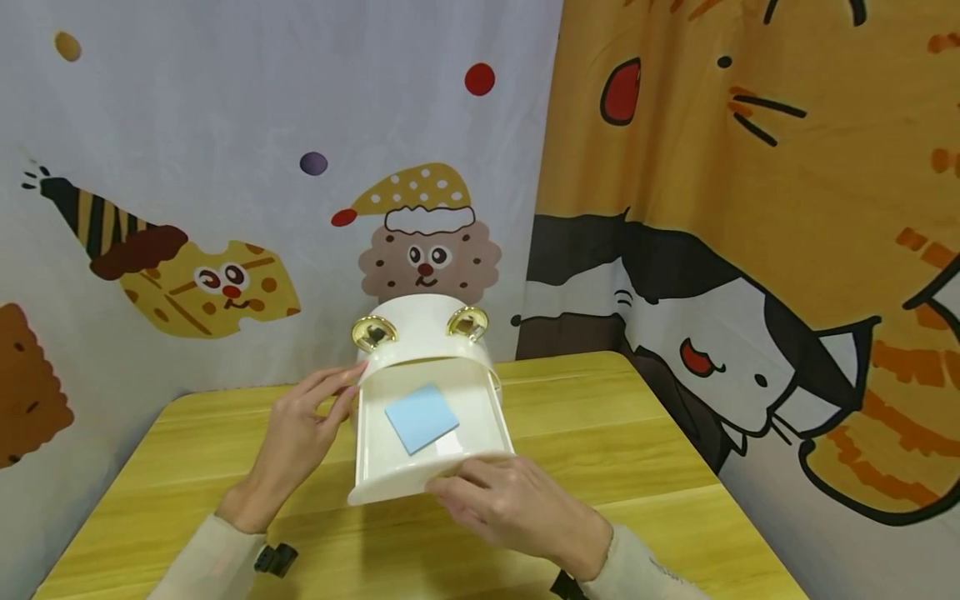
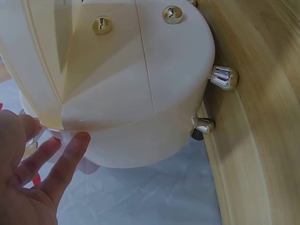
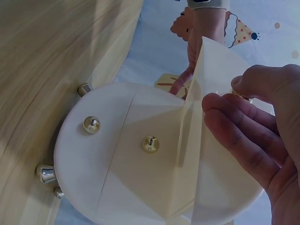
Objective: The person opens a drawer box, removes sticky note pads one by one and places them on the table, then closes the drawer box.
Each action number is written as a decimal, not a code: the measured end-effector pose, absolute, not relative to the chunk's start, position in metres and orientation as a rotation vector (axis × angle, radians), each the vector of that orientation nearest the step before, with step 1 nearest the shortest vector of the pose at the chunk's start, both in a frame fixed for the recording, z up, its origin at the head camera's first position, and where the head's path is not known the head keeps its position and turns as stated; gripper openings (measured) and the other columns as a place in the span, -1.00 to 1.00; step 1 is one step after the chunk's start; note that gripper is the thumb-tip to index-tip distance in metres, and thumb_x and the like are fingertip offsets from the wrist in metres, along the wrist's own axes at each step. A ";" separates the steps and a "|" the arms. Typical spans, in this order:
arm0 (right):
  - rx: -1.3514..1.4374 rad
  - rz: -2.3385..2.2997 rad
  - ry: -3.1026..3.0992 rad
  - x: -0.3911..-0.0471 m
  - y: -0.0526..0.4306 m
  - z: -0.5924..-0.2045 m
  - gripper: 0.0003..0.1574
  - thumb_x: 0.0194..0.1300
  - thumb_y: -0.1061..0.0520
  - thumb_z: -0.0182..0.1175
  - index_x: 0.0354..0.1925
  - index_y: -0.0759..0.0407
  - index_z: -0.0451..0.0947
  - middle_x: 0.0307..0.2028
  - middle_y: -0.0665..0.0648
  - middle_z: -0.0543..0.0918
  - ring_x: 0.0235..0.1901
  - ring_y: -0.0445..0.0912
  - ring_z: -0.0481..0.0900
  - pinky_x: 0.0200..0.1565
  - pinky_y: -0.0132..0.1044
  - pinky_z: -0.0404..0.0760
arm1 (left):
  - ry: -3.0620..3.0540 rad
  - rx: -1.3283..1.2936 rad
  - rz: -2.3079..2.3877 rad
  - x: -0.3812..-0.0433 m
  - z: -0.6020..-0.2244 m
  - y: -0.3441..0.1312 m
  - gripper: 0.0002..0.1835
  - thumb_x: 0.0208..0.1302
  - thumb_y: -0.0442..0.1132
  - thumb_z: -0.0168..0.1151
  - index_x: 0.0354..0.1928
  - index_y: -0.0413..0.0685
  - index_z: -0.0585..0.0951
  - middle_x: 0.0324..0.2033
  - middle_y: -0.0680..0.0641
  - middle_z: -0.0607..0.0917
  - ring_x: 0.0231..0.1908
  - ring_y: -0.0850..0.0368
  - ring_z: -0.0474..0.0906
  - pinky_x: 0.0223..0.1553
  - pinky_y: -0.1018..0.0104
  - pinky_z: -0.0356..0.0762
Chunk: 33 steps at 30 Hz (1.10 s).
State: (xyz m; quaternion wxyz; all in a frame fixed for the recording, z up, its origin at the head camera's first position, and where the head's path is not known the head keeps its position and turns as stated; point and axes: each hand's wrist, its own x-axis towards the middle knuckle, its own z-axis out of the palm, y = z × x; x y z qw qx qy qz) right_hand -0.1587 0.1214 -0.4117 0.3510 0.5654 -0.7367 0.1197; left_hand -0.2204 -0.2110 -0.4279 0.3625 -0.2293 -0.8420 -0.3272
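A white rounded drawer box (image 1: 420, 321) with two gold ear-like discs stands on the table. Its top drawer (image 1: 381, 400) is pulled out toward me. Inside the drawer lies a light blue square sticky-note pad (image 1: 422, 418). My right hand (image 1: 517, 508) is at the drawer front, where thumb and fingers pinch its small gold knob (image 3: 240, 95), mostly covered by the fingertips. On the other side, my left hand (image 1: 300, 425) rests its fingertips against the box's side, beside the drawer opening. The left wrist view shows those fingers (image 2: 68, 164) fairly straight and spread.
Below the pulled drawer, the box front carries more gold knobs (image 3: 150, 144), and shiny metallic feet (image 2: 224, 77) lift it off the wooden table (image 1: 600, 433). Behind the table hang a pale cartoon curtain (image 1: 225, 100) and an orange cat-print one (image 1: 750, 183).
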 end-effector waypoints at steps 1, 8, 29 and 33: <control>1.463 0.309 -1.904 -0.159 0.121 -0.412 -0.53 0.33 0.13 0.76 0.15 -0.03 0.85 -0.15 -0.14 0.89 -0.26 -0.35 0.77 -0.14 -0.63 0.74 | -2.173 -0.590 -0.838 -0.220 -0.428 -0.211 -0.49 0.50 -0.51 0.53 0.42 -0.08 0.83 0.15 -0.17 0.90 -0.24 0.13 0.87 -0.32 0.66 0.72; 1.465 0.287 -1.898 -0.158 0.122 -0.408 -0.48 0.31 0.11 0.76 0.19 -0.05 0.84 -0.14 -0.15 0.90 -0.24 -0.34 0.79 -0.11 -0.60 0.76 | -2.176 -0.602 -0.820 -0.220 -0.427 -0.212 -0.46 0.50 -0.51 0.54 0.46 -0.06 0.80 0.11 -0.20 0.90 -0.21 0.01 0.89 -0.32 0.65 0.73; 1.500 0.331 -1.849 -0.157 0.132 -0.381 -0.73 0.55 0.06 0.54 0.15 -0.01 0.82 -0.14 -0.13 0.90 -0.40 -0.38 0.74 -0.34 -0.70 0.57 | -2.170 -0.596 -0.779 -0.222 -0.429 -0.211 -0.43 0.47 -0.50 0.56 0.45 0.00 0.81 0.03 -0.19 0.88 -0.24 -0.01 0.87 -0.38 0.63 0.70; 1.507 0.368 -1.831 -0.158 0.133 -0.373 -0.77 0.60 0.08 0.47 0.15 0.01 0.83 -0.29 -0.13 0.84 -0.53 -0.41 0.60 -0.38 -0.76 0.44 | -2.177 -0.590 -0.783 -0.221 -0.430 -0.212 -0.43 0.48 -0.50 0.56 0.46 0.01 0.81 0.04 -0.20 0.88 -0.23 -0.02 0.88 -0.37 0.63 0.70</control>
